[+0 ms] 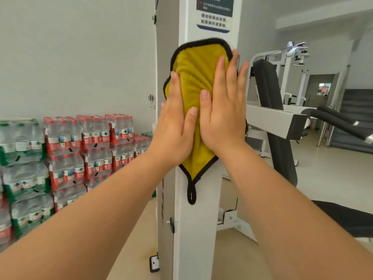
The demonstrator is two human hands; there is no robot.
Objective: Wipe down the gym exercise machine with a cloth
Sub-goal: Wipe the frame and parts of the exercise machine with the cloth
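Two hands: you have both raised to the white post, palms forward, side by side, thumbs nearly meeting.
Left hand point(173, 130): flat, fingers straight and together, pressing on the left part of the cloth; it grips nothing.
Right hand point(222, 116): flat as well, fingers straight and slightly spread, pressing on the cloth's right part; your outer fingers reach past the cloth's edge.
Cloth point(193, 69): yellow with black trim, creased into folds between your palms, held against the front face of the post, just below the sticker.
Loop point(191, 194): black, hanging from the cloth's bottom corner, against the post.
Post point(195, 229): the machine's white upright, straight ahead of you.
Sticker point(215, 13): a printed notice on the post; its text is too blurred to read.
Water packs point(66, 150): shrink-wrapped bottles stacked along the wall, left of the post.
Back pad point(270, 87): black, tilted, right of the post.
Handles point(339, 122): dark foam-covered bars, further right.
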